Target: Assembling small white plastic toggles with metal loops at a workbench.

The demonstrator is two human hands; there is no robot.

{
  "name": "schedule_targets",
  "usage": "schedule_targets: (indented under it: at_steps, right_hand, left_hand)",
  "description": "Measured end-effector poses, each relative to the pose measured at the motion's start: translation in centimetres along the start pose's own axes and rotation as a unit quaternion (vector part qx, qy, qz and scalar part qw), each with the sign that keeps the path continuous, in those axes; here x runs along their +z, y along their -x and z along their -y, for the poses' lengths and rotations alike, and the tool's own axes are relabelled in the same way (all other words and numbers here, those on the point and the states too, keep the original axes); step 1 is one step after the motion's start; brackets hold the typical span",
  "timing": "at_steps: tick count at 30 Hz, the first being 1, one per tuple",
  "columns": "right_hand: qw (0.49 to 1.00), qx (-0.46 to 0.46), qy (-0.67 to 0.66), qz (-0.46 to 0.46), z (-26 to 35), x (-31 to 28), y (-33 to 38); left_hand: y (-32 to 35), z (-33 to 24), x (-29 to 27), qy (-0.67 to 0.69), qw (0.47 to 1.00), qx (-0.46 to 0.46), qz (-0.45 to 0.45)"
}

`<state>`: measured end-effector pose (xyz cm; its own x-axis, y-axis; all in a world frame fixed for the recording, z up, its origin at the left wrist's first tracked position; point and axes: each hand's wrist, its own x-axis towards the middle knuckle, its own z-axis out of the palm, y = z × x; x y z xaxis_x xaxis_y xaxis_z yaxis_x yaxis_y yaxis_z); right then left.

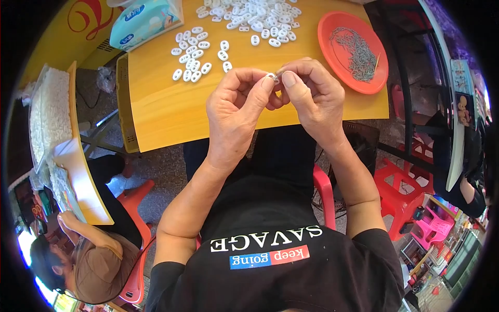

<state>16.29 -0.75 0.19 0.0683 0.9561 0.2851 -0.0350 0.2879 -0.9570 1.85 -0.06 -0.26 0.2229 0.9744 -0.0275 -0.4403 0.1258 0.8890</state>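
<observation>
Over the lap, at the counter's near edge: left hand and right hand pressed together, fingertips pinched on one small white piece, raised close for fine fitting. Beyond, at eleven o'clock, loose white oval pieces, smooth plastic; bigger heap at twelve. At one o'clock, round orange plate of thin metal springs.

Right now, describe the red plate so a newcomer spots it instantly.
Find the yellow table. At its far right corner sits the round red plate, holding a heap of thin grey metal bits. Nothing else on the table is red; its neighbours are white plastic pieces.
</observation>
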Motion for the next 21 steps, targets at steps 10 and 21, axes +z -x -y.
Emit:
schedule_targets:
  at_steps: [10, 21]
  right_hand:
    - [0.997, 0.073, -0.018, -0.004, 0.46, -0.26, -0.12]
    - [0.998, 0.039, 0.029, 0.026, 0.38, -0.58, -0.44]
  left_hand:
    - [-0.06, -0.19, -0.16, -0.019, 1.0, 0.003, 0.019]
    - [0.1, -0.15, -0.04, -0.064, 0.998, 0.024, 0.001]
